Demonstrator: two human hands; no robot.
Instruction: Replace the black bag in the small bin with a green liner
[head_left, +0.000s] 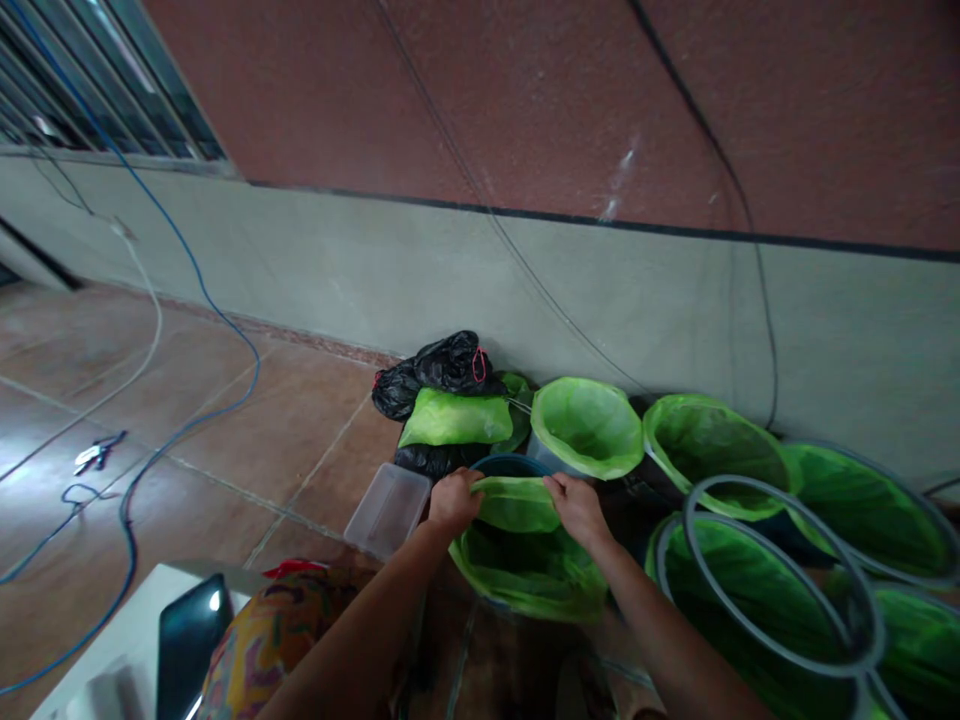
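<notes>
Both my hands grip the far edge of a green bin liner (525, 590) that lines a bin in front of me. My left hand (455, 500) pinches the liner at the left of that edge, and my right hand (576, 508) holds it at the right. Between them the plastic is drawn up, and the bin's dark blue rim (514, 463) shows bare behind it. The near part of the liner hangs over the rim. Most of the bin's body is hidden by the liner and my arms.
Several bins with green liners, including one by the wall (586, 428), stand to the right. Grey rings (784, 480) lie over the nearer ones. Black bags (450, 362) and a clear plastic box (388, 508) are at the left. A blue cable (196, 262) crosses the floor near a white surface holding a phone (193, 640).
</notes>
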